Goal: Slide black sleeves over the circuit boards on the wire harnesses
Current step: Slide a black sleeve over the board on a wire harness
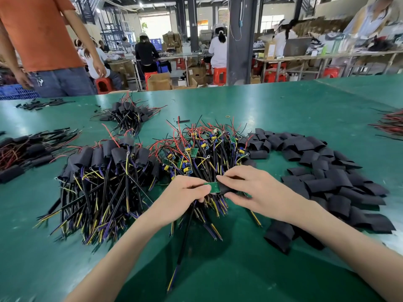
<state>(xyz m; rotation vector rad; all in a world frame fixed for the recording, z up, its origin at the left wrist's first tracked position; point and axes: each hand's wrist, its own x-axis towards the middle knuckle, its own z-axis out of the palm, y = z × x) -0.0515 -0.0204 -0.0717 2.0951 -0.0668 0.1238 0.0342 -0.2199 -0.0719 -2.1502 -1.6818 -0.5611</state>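
Black sleeve (226, 188): held between the hands just above the tabletop (283, 101). Its open mouth meets the right edge of the circuit board (211, 187).
Fingers (229, 178): those of our right hand (257, 188) pinch the sleeve from above and below. Our left hand (185, 190) pinches the board's left end, and the board is not yet covered.
Handling: we judge the sleeve light, soft and easily flattened, so it is best held near its mouth to keep that open. The board looks stiff but delicate, so we would grip its bare edges and keep off the components.
Held harness (185, 236): its cable trails from the left hand toward six o'clock and looks limp and light.
Twelve o'clock: a heap of bare harnesses (202, 153) with green boards and red, yellow and black wires.
Three o'clock: a spread of loose sleeves (327, 182), running round to five o'clock.
Nine o'clock: a pile of sleeved harnesses (104, 171), with more bundles (128, 114) at eleven.
Containers: none stand on the tabletop. A blue crate (15, 92) sits past its far edge at ten o'clock, and we cannot tell what is in it. An open cardboard box (158, 81) sits on the floor at twelve, its inside hidden.
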